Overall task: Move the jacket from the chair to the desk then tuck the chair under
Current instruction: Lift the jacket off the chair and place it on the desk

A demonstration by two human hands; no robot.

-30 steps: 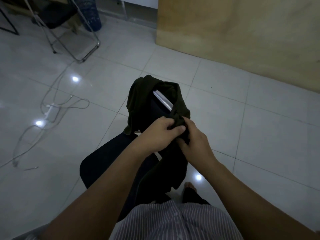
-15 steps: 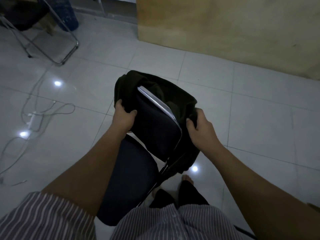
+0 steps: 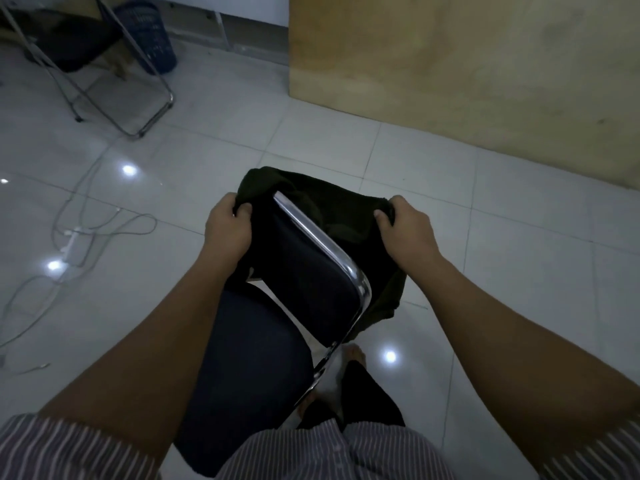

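On the far left, loose cables [image 3: 86, 233] lay on the tiled floor [image 3: 519, 271], well apart from the work, and a second folding chair [image 3: 104, 64] with a dark basket [image 3: 152, 36] just beside it stood far back.

The left hand [image 3: 227, 228] was closed on the left end of the jacket [image 3: 311, 199], the thumb and fingers pinching a fold of the dark cloth just beside the chrome top rail of the chair [image 3: 294, 289]. The jacket was draped over the chair back, with most of it hanging on the far side and one part falling down past the right corner of the backrest.

The right hand [image 3: 407, 233] was clamped on the right end of the jacket in the same way. The two hands were well apart, one at each end of the cloth, with the backrest between them.

In my judgement the step in hand was to lift the jacket off the backrest. To do it well, both hands should rise together and straight up, so that the cloth clears the rail and does not catch on its corner. The hanging part on the right could drag, so it seemed better to gather it during the lift.

The wooden panel [image 3: 467, 64] on the right was probably the side of the desk; its top was not visible.
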